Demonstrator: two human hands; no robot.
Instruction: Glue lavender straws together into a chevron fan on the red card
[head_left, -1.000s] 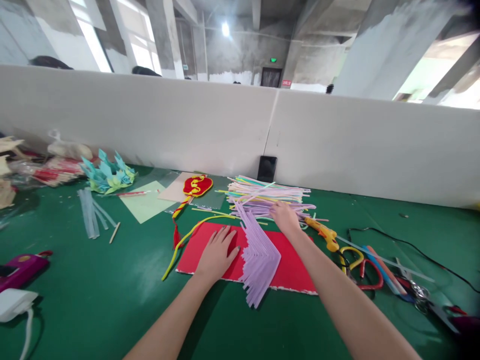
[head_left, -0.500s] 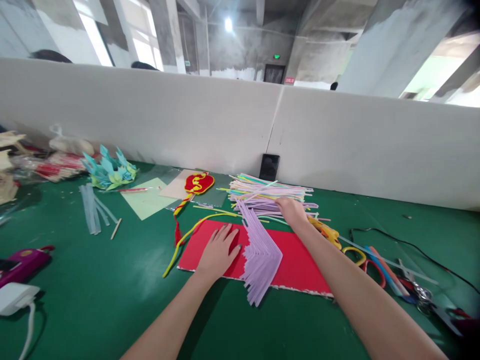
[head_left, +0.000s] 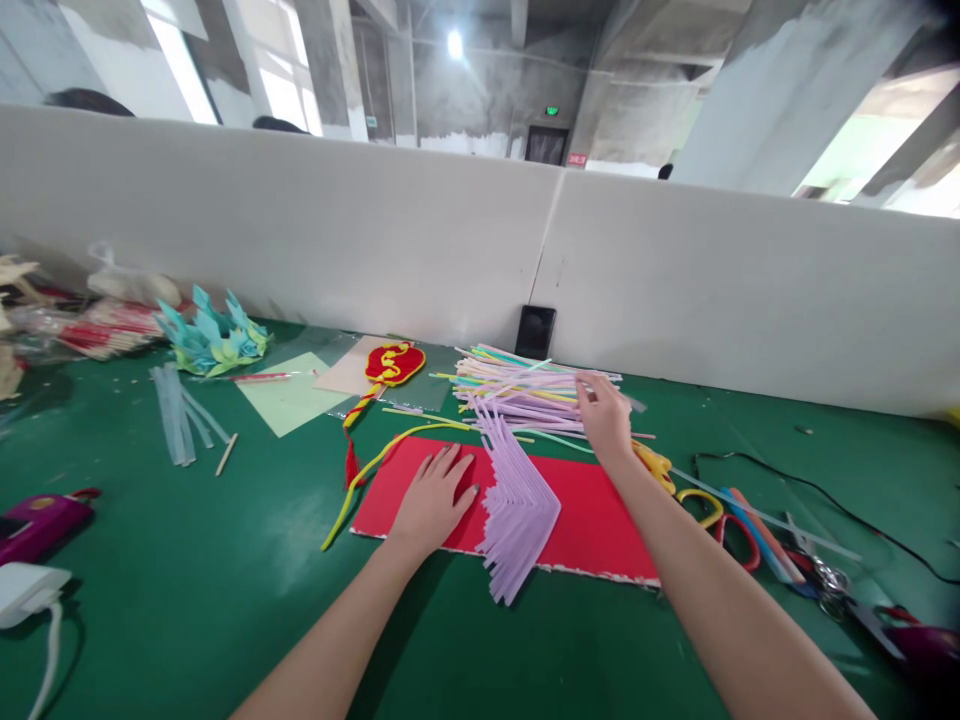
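Plainly, green tabletop (head_left: 247, 590) spreads before the red board (head_left: 592, 515), whose near edge is ragged white. Far left of the board, clear wrapping (head_left: 34, 320) holds red-and-white sticks (head_left: 112, 328). Lilac strips (head_left: 525, 510), bent into nested chevrons, cross the board and overhang that edge. The left hand (head_left: 431, 500) lies flat on it, grasping nothing; the right hand (head_left: 606, 415) is at the strip pile (head_left: 517, 385) just beyond, its grip unclear.
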